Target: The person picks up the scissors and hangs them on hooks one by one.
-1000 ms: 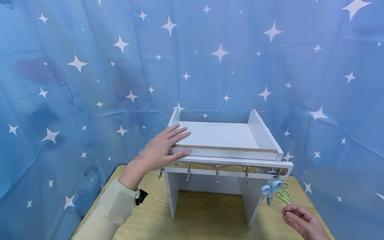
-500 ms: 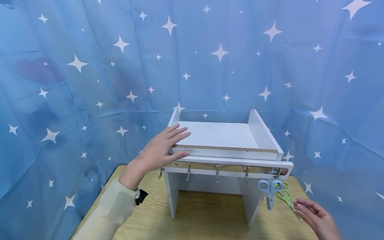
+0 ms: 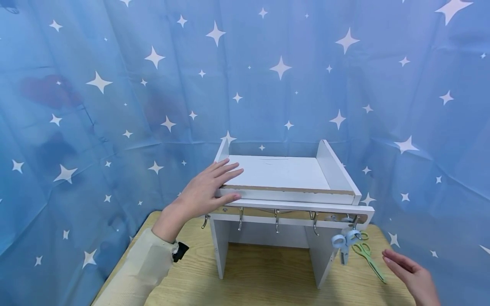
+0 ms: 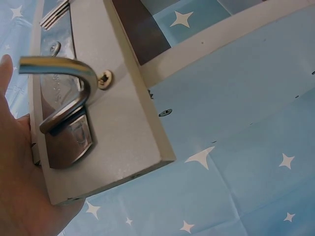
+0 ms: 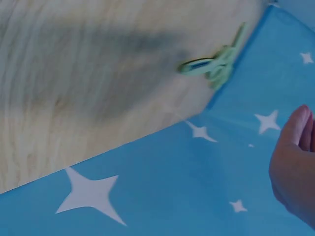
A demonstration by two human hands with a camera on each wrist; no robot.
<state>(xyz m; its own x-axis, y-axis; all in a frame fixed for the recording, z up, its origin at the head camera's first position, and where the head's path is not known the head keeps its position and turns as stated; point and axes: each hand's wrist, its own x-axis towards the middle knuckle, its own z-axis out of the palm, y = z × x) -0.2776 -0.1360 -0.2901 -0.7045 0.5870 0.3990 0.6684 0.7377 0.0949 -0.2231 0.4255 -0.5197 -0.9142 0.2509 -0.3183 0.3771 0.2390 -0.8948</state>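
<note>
My left hand (image 3: 203,187) rests on the front left corner of a white shelf unit (image 3: 291,194), its fingers spread over the rim; part of it shows at the left wrist view's edge. Blue scissors (image 3: 346,245) hang from the rightmost hook of the metal rail. Close behind and right of them are green scissors (image 3: 369,258), handles toward the hook. In the right wrist view, the green scissors (image 5: 216,66) look to lie on the tabletop near its edge. My right hand (image 3: 411,276) hovers just right of them, fingers loosely together, holding nothing.
Along the rail (image 3: 260,212) several metal hooks stick out toward me, one near in the left wrist view (image 4: 74,88). The unit stands on a wooden table (image 3: 268,276). A blue star-patterned curtain (image 3: 249,85) closes off the back and sides.
My right hand has let go of the green scissors and drawn away to the right. The blue scissors have swung slightly on their hook. My left hand has stayed put.
</note>
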